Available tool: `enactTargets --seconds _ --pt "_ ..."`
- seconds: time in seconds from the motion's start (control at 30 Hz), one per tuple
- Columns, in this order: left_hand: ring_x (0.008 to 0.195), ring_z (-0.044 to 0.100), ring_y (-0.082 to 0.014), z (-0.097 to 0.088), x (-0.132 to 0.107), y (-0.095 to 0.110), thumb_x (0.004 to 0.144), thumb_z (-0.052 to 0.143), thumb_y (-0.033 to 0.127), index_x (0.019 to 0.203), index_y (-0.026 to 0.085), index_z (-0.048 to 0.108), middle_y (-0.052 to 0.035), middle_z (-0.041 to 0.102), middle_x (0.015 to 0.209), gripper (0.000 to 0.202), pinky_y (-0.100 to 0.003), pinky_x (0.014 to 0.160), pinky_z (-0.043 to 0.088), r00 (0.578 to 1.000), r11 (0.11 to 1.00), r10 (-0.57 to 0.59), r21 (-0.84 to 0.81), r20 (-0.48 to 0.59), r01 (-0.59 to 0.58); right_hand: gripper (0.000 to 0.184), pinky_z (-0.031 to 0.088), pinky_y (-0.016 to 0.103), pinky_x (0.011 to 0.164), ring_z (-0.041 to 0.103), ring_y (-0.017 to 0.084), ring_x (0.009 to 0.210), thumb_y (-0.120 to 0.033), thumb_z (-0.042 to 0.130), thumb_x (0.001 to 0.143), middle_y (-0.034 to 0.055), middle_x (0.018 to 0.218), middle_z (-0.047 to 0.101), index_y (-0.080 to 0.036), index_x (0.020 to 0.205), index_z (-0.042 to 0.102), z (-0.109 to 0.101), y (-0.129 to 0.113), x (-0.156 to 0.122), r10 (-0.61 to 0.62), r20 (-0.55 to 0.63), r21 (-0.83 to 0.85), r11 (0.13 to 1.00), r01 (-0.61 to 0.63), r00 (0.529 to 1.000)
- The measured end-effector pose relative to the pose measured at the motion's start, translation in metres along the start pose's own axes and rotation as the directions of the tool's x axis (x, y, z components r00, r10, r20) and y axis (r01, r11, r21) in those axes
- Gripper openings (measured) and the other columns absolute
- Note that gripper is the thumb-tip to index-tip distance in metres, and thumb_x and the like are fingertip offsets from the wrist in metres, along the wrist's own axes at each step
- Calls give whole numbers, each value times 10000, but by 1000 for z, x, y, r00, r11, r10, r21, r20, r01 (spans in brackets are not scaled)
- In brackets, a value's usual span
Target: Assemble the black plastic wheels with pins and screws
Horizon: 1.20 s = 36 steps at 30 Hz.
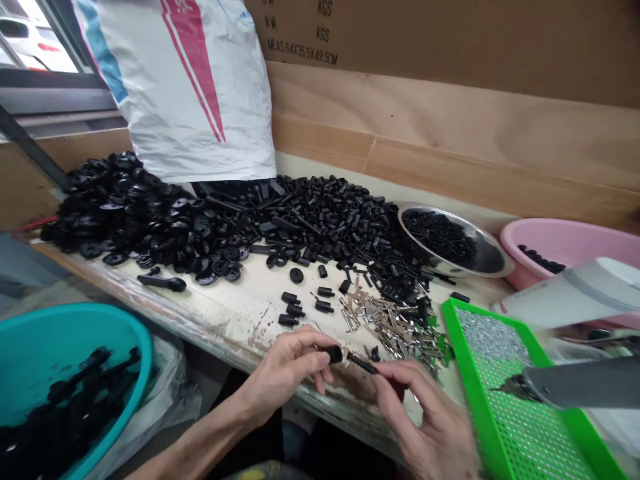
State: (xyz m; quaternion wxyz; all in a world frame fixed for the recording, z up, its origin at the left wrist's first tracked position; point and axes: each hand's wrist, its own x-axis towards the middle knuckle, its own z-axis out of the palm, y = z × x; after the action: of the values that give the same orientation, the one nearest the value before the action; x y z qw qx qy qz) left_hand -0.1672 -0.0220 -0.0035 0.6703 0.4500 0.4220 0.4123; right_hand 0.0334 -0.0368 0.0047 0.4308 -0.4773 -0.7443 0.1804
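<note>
Above the table's front edge, my left hand (295,363) pinches a short black plastic sleeve (335,354) with its hollow end facing right. My right hand (425,407) grips a thin ribbed black rod (361,363) between thumb and fingers. The rod's tip points at the sleeve's opening, with a small gap between them. Just behind my left hand lie several black cylinders with thin stems (295,310). Beyond my right hand spreads a heap of small metal strips and pins (395,327).
Piles of black discs (165,220) and black sleeves (345,213) cover the back. At right stand a steel bowl (493,257), a pink basin (520,233), a green tray (480,393) and a dark pointed tool (580,383). A teal basin (143,340) sits at left, below a white sack (200,87).
</note>
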Motion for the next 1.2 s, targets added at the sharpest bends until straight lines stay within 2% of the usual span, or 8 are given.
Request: enactTargets --seconds 0.13,0.33,0.43,0.53,0.6,0.83,1.07,1.2 --pt "589 565 -87 -2 -2 1 825 605 230 990 132 674 -26 561 909 204 -248 592 473 998 998 63 -4 17 -62 136 488 200 664 627 121 727 -112 571 882 8 836 632 -218 961 602 3 -2 6 -116 129 7 993 116 985" --pt "818 554 -132 -8 -4 6 825 581 108 954 182 694 -12 602 855 187 -228 725 426 966 876 245 410 79 -256 106 483 230 658 620 128 712 -127 526 911 11 820 621 -211 930 589 10 -6 15 -145 264 37 989 141 953" --pt "728 535 -102 -9 -5 2 824 571 110 1044 191 675 -3 561 879 257 -211 658 420 974 884 190 411 123 -224 118 479 227 653 609 125 698 -118 500 920 10 803 606 -207 911 577 14 -6 16 -141 247 27 990 138 959" --pt "617 525 -73 -6 -6 -4 842 538 143 1038 161 657 -3 531 897 230 -202 565 418 990 963 65 253 129 -96 119 481 230 687 609 129 720 -115 496 919 9 812 604 -211 933 565 18 -4 12 -155 243 14 988 156 958" --pt "644 537 -86 -3 -8 -5 844 540 147 1010 154 658 -6 545 887 204 -209 584 423 994 965 62 250 88 -83 110 481 224 688 614 129 722 -129 499 919 4 815 609 -220 940 557 19 -2 8 -128 241 8 991 130 962" --pt "874 572 -140 6 -10 -10 825 529 26 1006 172 647 -26 617 925 261 -239 789 432 949 798 310 525 63 -296 174 441 193 517 536 116 538 -233 474 925 -36 635 541 -226 756 516 25 -3 -5 109 203 -31 994 -105 973" --pt "927 559 -143 7 -13 -9 863 454 13 1123 190 604 -44 573 985 348 -234 814 456 935 739 307 575 176 -350 161 453 197 555 570 129 594 -245 431 948 -21 697 571 -220 822 528 22 -1 -6 134 283 5 990 -141 950" --pt "879 567 -140 8 -11 -10 884 465 44 1051 190 645 -40 567 941 286 -225 784 475 935 705 299 617 190 -351 157 451 199 577 569 127 607 -232 437 953 -22 705 568 -221 820 520 22 2 -8 124 262 -14 992 -125 957"
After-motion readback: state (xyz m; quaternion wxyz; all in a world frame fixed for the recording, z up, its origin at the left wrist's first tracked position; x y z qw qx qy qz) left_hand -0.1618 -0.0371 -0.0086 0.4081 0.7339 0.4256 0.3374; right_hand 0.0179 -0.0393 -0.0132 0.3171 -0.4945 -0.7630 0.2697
